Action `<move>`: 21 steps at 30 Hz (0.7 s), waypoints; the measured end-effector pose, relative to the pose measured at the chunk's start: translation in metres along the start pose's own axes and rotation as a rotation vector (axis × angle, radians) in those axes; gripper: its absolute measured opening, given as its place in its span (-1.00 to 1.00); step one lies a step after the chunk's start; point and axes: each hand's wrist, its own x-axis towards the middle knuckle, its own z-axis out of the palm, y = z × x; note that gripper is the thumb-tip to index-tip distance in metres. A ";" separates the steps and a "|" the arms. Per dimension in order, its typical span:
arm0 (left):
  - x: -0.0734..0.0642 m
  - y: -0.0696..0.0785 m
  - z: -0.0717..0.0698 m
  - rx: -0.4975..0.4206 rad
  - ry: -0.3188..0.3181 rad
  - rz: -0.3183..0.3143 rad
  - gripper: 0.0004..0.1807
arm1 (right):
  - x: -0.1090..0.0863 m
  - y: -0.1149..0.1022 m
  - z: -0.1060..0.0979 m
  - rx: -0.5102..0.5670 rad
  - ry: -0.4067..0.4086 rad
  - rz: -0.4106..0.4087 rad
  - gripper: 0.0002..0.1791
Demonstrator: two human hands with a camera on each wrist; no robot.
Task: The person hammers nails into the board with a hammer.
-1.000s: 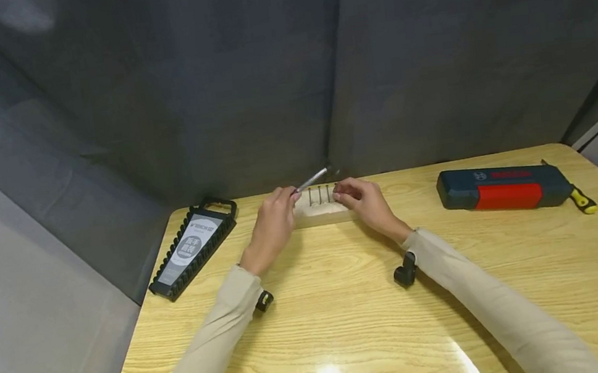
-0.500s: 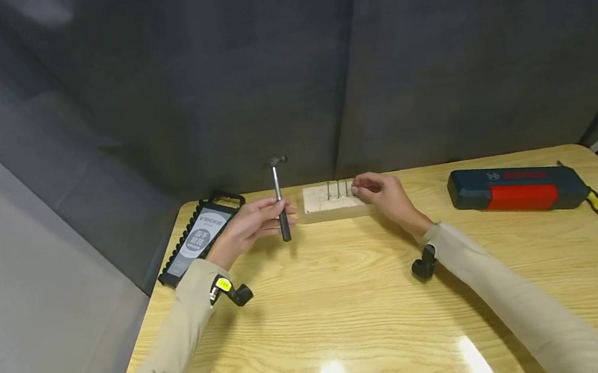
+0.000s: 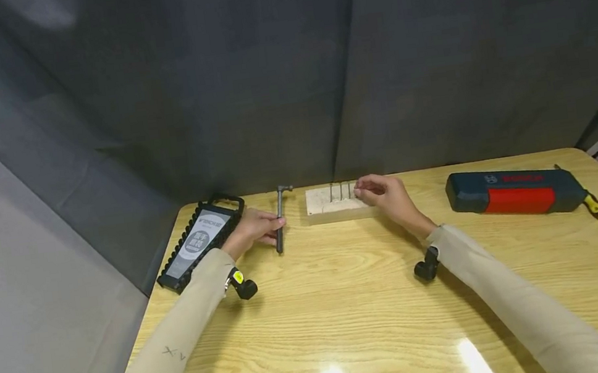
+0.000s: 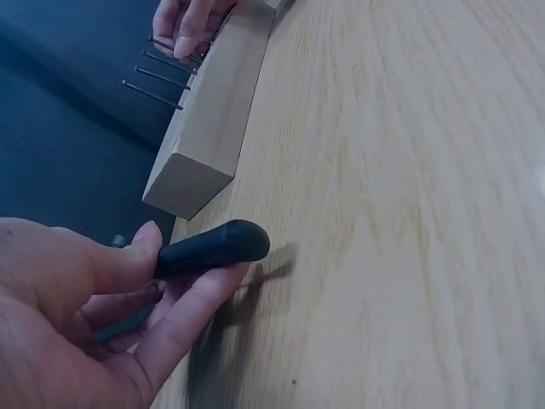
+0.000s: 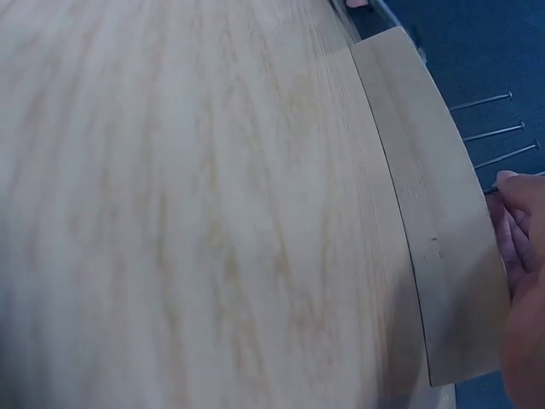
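Observation:
My left hand [image 3: 259, 224] holds a small hammer [image 3: 279, 217] between thumb and fingers by its dark handle, low over the table and left of the wooden block [image 3: 336, 214]. In the left wrist view the butt of the hammer handle [image 4: 217, 245] points out past my fingertips, and the hammer head is mostly hidden. Several nails [image 4: 157, 77] stand in a row in the block's top. At the right end of this row, my right hand [image 3: 386, 195] pinches a nail [image 5: 490, 191] between thumb and fingers; they cover most of it.
A black wrench rack [image 3: 196, 242] with a pale label lies left of my left hand. On the right are a dark blue and red tool case [image 3: 515, 191] and a yellow-black handled tool [image 3: 597, 207]. A dark curtain [image 3: 263, 79] hangs behind the table.
My left hand has moved left, away from the block, and lowered toward the table with the hammer, whose head now points to the back. My right hand stays at the nail.

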 end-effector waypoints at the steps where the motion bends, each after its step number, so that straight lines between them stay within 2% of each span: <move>1: 0.002 0.001 0.001 -0.006 0.005 -0.005 -0.62 | 0.000 0.000 0.000 0.000 0.001 -0.001 -0.76; 7: 0.008 0.002 0.005 0.012 0.027 -0.030 -0.68 | 0.001 0.000 0.001 -0.001 0.001 0.000 -0.75; 12: 0.006 0.002 0.007 0.023 0.038 0.006 -0.80 | 0.001 -0.004 0.001 -0.009 0.008 -0.001 -0.74; 16: 0.004 0.002 0.009 0.059 0.048 0.047 -0.86 | -0.005 -0.021 -0.002 -0.003 -0.009 0.008 -0.74; 21: 0.002 0.004 0.015 0.153 0.055 0.087 -0.86 | -0.013 -0.043 -0.005 -0.012 -0.019 0.012 -0.75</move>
